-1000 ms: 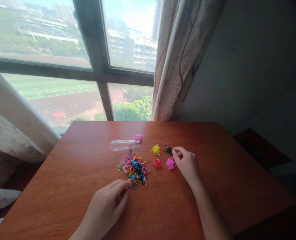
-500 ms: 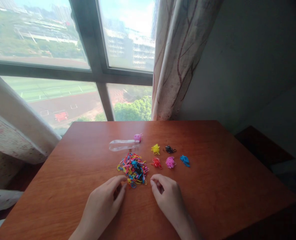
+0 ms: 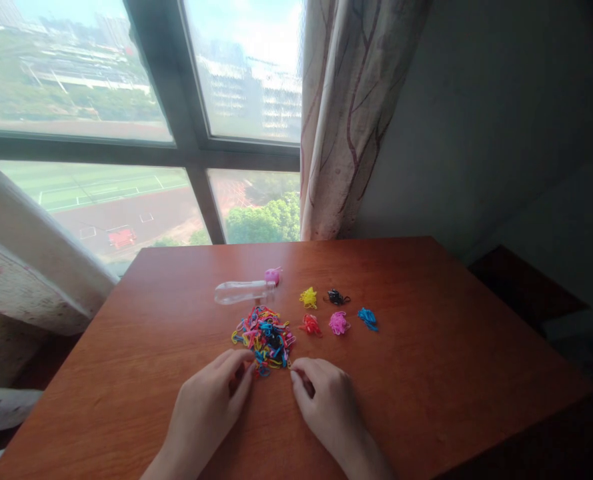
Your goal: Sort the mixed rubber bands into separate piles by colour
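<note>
A mixed pile of small coloured rubber bands [image 3: 266,339] lies on the wooden table in front of me. My left hand [image 3: 211,397] rests at the pile's near left edge, thumb and index finger curled with their tips close together. Whatever may lie between those tips is too small to make out. At the near right edge, my right hand [image 3: 329,403] has thumb and index pinched at a yellow rubber band [image 3: 290,365]. Beyond it are separate little heaps of red bands [image 3: 311,325], pink bands [image 3: 339,323], blue bands [image 3: 367,319], yellow bands [image 3: 308,298] and black bands [image 3: 337,297].
A clear plastic bottle [image 3: 239,292] lies on its side behind the pile, with a pink cap [image 3: 273,275] by its mouth. The brown table [image 3: 426,373] ends at the window [image 3: 191,153] and a patterned curtain [image 3: 346,120].
My right hand has moved left to the pile's edge, its fingertips now at a yellow band. My left hand has barely moved. The view has shifted slightly.
</note>
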`<state>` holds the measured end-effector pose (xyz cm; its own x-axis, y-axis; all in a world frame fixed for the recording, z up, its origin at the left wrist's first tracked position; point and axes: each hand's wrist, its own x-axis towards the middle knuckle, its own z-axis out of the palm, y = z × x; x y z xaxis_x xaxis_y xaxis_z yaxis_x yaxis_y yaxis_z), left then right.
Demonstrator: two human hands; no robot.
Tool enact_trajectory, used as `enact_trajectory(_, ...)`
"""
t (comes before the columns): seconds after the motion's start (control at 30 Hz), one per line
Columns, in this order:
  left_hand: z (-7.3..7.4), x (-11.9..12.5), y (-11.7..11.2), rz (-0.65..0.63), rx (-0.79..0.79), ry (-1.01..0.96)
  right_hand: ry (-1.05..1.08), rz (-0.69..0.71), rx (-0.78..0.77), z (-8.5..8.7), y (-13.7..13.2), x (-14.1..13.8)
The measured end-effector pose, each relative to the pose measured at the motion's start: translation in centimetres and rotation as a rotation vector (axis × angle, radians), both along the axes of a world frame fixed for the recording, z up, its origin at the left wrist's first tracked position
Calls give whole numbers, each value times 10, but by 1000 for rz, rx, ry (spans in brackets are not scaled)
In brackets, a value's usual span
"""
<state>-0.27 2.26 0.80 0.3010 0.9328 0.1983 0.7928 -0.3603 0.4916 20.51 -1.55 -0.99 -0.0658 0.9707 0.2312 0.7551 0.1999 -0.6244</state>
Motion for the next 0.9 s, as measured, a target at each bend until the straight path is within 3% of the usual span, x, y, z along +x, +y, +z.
enact_trajectory(0.33,3,-12,0,13,6,-13,3,10,-7,2,1,0)
enact_trajectory(0.5,17,-2,9,-34,38,-25,-10,12,-17,1,1,0)
enact_trajectory(0.77,64,45,60,-226,45,144,3,21,-20,2,2,1)
enact_trajectory(0.9,70,68,87,-247,17,254,26,24,-15,1,3,1)
